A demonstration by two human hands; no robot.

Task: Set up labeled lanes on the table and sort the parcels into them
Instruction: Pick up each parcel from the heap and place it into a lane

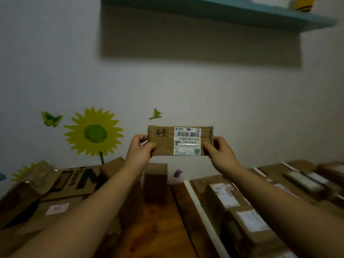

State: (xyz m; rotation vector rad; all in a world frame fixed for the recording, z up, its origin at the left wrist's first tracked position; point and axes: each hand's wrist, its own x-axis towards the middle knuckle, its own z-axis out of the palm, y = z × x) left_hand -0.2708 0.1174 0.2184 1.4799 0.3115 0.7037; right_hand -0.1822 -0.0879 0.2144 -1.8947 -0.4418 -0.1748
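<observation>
A small flat cardboard parcel (167, 144) with a white shipping label is held up in front of the wall, label facing me. My left hand (138, 152) grips its left end and my right hand (221, 153) grips its right end. Below lies the wooden table (158, 226). A white tape strip (202, 215) runs front to back across it as a lane line. Right of the strip, labelled parcels (247, 224) lie in a row. More parcels (305, 180) fill the lanes further right.
A heap of unsorted cardboard boxes (61, 198) covers the table's left side, one printed with large black letters. A small upright box (155, 180) stands at the back centre. The wall carries sunflower and butterfly stickers, with a blue shelf (223, 10) high above.
</observation>
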